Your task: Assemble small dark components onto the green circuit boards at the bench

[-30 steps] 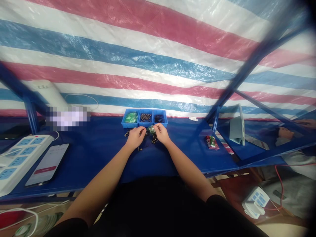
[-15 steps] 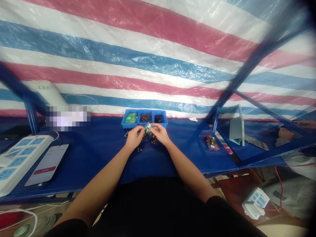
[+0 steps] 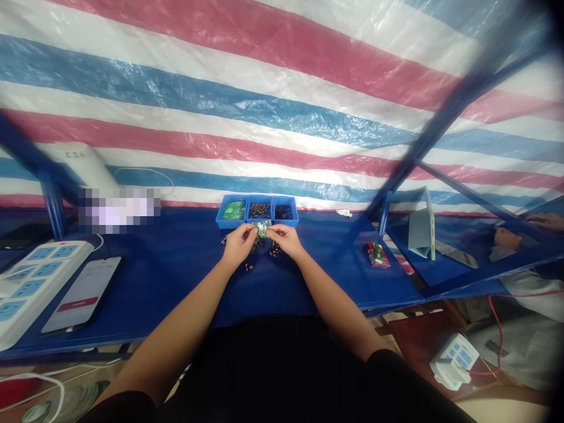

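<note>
My left hand [image 3: 238,244] and my right hand [image 3: 285,239] meet over the blue table [image 3: 176,276], both pinching a small green circuit board [image 3: 262,229] held between their fingertips. Several small dark and brass-coloured parts [image 3: 274,251] lie loose on the table under and beside the hands. Just behind stand three joined blue bins [image 3: 257,212]: the left one holds green boards, the middle and right ones hold dark small parts.
A white power strip [image 3: 26,288] and a phone [image 3: 83,292] lie at the left. A red and green pack [image 3: 377,254] lies to the right. A tablet [image 3: 422,226] stands on the neighbouring table, where another person's hands [image 3: 506,238] rest. A striped tarpaulin hangs behind.
Both hands have lifted the green board slightly and drawn closer together, from the table surface toward the bins. Nothing else has moved.
</note>
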Demonstrator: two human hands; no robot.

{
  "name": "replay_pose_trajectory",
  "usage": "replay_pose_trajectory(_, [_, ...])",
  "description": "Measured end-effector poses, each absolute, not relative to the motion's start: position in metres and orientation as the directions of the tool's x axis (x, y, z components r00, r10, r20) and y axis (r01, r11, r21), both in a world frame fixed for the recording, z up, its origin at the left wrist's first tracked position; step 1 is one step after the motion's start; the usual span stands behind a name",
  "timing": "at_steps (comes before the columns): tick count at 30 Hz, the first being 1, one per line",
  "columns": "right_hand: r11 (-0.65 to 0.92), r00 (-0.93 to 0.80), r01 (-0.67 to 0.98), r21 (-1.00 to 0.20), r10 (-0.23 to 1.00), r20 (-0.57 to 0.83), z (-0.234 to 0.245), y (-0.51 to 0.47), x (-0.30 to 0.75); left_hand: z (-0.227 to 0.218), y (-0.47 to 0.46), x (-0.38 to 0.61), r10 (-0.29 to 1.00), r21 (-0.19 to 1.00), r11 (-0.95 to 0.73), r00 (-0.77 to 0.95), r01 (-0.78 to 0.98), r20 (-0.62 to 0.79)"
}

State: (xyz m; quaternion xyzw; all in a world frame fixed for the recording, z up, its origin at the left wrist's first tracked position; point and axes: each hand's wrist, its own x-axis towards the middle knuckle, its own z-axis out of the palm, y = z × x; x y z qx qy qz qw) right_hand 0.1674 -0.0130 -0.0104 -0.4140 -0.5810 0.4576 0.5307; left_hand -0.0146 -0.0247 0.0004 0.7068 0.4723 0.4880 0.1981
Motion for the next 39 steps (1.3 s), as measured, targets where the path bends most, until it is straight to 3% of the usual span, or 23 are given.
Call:
replay_pose_trajectory(5, [0.224,-0.127,-0.003,-0.975,0.967,0.223,-0.003,-0.018,0.168,-0.001,-0.025,-0.017,0.875,0.759,-0.461,0.090,0.459,0.476])
replay_pose_trajectory(8, [0.154,-0.339,0.027,-0.988,0.931,0.135,0.008,-0.027,0.171,-0.002,-0.022,-0.020,0.887,0.813,-0.434,0.027,0.389,0.461])
replay_pose_trajectory(10, [0.093,-0.548,0.087,-0.992,0.836,0.031,0.016,-0.034,0.172,-0.003,-0.018,-0.021,0.889,0.856,-0.416,-0.059,0.306,0.453])
replay_pose_trajectory(15, [0.195,-0.699,0.146,-0.970,0.714,0.038,0.025,-0.049,0.166,-0.003,-0.010,-0.027,0.881,0.891,-0.364,-0.210,0.273,0.424])
replay_pose_trajectory(18, [0.339,-0.642,0.226,-0.913,0.757,0.122,0.018,-0.048,0.160,-0.004,-0.008,-0.029,0.869,0.882,-0.341,-0.250,0.324,0.427])
replay_pose_trajectory(22, [0.439,-0.399,0.402,-0.803,0.874,0.278,0.004,-0.040,0.156,-0.005,-0.009,-0.030,0.860,0.871,-0.322,-0.269,0.372,0.433])
replay_pose_trajectory(27, [0.380,-0.180,0.551,-0.743,0.924,0.339,-0.001,-0.032,0.162,-0.004,-0.009,-0.031,0.843,0.856,-0.311,-0.296,0.414,0.450])
replay_pose_trajectory(32, [0.370,-0.044,0.361,-0.856,0.924,0.380,-0.002,-0.027,0.164,-0.004,-0.011,-0.029,0.859,0.855,-0.320,-0.255,0.407,0.443])
replay_pose_trajectory(39, [0.337,0.070,-0.020,-0.941,0.940,0.335,-0.008,-0.014,0.167,-0.005,-0.018,-0.020,0.882,0.806,-0.449,0.048,0.385,0.469])
